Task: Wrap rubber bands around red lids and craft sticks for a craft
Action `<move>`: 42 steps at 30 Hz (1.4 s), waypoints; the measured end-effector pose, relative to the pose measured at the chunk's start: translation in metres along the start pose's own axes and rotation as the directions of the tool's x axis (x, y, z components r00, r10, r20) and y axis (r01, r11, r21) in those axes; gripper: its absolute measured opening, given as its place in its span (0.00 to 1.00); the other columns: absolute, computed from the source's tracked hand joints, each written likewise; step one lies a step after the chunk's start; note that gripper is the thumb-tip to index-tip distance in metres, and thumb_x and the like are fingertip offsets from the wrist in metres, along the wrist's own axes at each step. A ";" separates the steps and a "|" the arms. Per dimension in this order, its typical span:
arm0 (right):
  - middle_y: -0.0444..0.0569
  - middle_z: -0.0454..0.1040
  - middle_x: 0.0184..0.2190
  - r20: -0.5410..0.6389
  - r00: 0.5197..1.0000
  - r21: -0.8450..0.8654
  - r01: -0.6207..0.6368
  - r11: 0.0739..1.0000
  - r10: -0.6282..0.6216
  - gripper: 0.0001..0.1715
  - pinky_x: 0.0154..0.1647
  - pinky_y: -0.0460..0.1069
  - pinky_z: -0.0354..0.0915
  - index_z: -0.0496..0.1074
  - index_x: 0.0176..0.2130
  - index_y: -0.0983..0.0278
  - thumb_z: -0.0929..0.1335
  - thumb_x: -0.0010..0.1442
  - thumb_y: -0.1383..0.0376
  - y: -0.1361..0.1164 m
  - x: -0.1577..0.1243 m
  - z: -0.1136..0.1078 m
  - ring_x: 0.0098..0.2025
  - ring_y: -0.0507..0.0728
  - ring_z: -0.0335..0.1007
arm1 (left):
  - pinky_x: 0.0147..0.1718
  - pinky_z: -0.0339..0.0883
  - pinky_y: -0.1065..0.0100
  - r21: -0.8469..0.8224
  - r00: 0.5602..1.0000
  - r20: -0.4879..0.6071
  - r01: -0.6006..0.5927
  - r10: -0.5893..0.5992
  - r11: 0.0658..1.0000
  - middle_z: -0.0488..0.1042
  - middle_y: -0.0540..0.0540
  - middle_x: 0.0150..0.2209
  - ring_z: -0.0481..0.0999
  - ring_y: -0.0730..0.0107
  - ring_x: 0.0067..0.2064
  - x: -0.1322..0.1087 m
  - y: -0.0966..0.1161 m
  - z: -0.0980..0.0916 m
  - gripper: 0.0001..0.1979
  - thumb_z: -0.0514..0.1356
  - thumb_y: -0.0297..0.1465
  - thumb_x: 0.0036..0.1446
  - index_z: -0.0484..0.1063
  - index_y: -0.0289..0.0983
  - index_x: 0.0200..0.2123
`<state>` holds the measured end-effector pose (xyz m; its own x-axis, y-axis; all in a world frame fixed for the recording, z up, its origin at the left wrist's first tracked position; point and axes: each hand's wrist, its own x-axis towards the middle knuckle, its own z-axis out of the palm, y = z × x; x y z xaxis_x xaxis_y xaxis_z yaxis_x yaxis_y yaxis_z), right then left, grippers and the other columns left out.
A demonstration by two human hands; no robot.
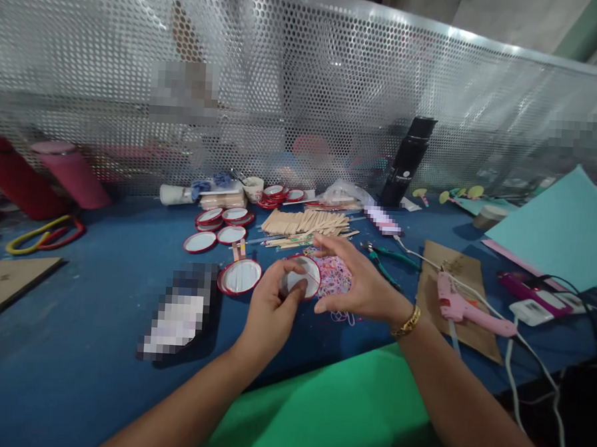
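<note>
My left hand (273, 301) grips a round red-rimmed lid (295, 285) with a pale inside, the thumb pressed on its face. A thin line crosses the lid, too fine to identify. My right hand (356, 281), with a gold bracelet at the wrist, is beside the lid, fingers and thumb spread apart. Behind and under it lies a pile of small coloured rubber bands (336, 277). Left of my left hand, another red-rimmed lid (240, 276) lies on the blue table with a small striped piece (239, 250) at its upper edge.
Wooden sticks (303, 222) and more red-rimmed lids (200, 242) lie farther back. Green-handled pliers (384, 265) and a pink glue gun (467, 309) on cardboard (428, 290) are to the right. A black bottle (406, 164) stands by the perforated metal screen (326, 85).
</note>
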<state>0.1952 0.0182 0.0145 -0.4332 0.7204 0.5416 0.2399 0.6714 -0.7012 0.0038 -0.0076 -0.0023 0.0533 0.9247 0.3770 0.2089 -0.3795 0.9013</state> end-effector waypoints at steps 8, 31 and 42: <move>0.58 0.64 0.60 0.103 0.992 -0.219 -0.043 0.975 0.066 0.59 0.62 0.64 0.57 0.56 0.61 0.60 0.79 0.39 0.47 -0.009 -0.001 0.011 0.61 0.66 0.62 | 0.38 0.68 0.65 -0.120 0.991 -0.002 0.135 -0.136 0.984 0.72 0.46 0.44 0.73 0.64 0.41 0.002 -0.001 0.001 0.23 0.63 0.30 0.53 0.64 0.40 0.52; 0.54 0.66 0.59 0.151 0.988 -0.284 0.050 0.958 -0.007 0.53 0.64 0.62 0.49 0.57 0.59 0.59 0.78 0.42 0.48 -0.011 -0.001 0.020 0.61 0.64 0.61 | 0.35 0.69 0.69 -0.270 0.956 0.025 0.287 -0.291 0.919 0.77 0.50 0.36 0.74 0.67 0.36 0.005 0.007 0.002 0.14 0.66 0.37 0.51 0.72 0.39 0.40; 0.55 0.66 0.57 0.141 0.989 -0.270 0.074 0.960 -0.037 0.51 0.62 0.60 0.55 0.57 0.58 0.58 0.78 0.43 0.48 -0.013 -0.001 0.017 0.60 0.64 0.62 | 0.24 0.59 0.73 -0.296 0.943 0.073 0.330 -0.323 0.896 0.69 0.54 0.25 0.63 0.74 0.26 0.003 0.012 0.002 0.09 0.64 0.38 0.52 0.73 0.39 0.31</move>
<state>0.1772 0.0057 0.0153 -0.5601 0.6636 0.4959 0.4331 0.7448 -0.5076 0.0081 -0.0098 0.0093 0.0541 0.9973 0.0487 -0.0844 -0.0440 0.9955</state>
